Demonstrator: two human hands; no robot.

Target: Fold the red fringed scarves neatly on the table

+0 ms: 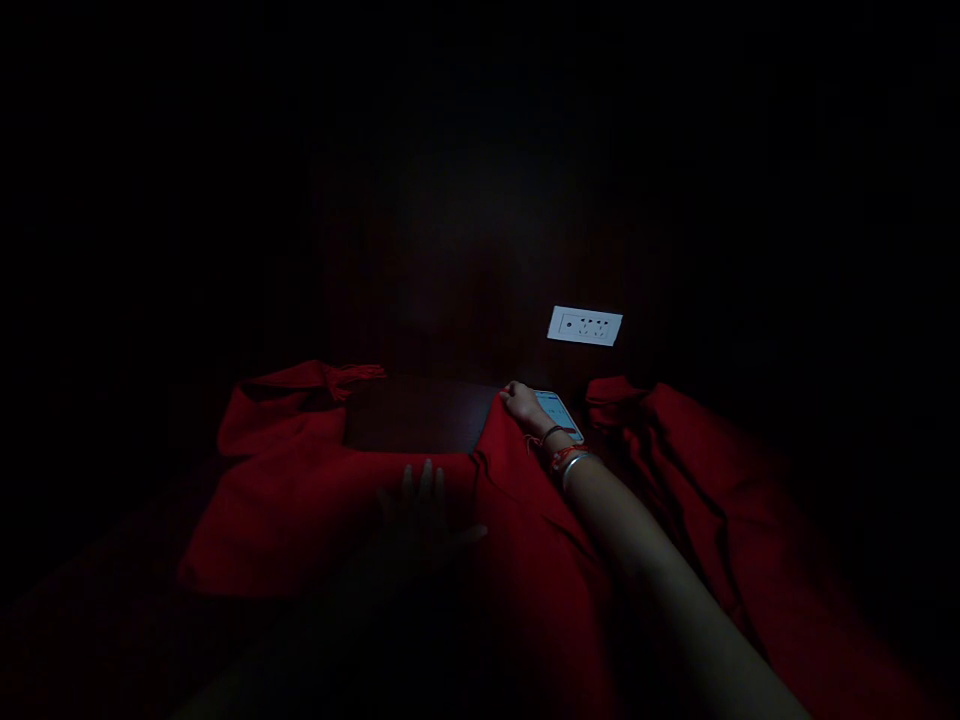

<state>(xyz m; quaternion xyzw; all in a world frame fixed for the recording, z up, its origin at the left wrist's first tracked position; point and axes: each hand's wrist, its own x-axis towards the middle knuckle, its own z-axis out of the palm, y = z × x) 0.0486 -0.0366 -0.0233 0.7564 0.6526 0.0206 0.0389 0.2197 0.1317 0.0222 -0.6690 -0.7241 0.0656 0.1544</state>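
A red cloth (285, 510), which looks like a scarf with a fringe at its far left end, lies spread over a dark surface. My left hand (424, 510) rests on it with the fingers spread, in deep shadow. Farther forward, my right hand (520, 400) pinches a raised edge of the same cloth between closed fingers. Bracelets circle my right wrist. Just beside that hand lies a phone (559, 415) with its screen lit, partly hidden by the wrist.
More red cloth (697, 450) lies in folds at the right; whether it joins the held piece I cannot tell. A white wall socket plate (585, 326) sits behind the phone. Part of the dark tabletop (420, 415) shows between the cloth parts. The surroundings are nearly black.
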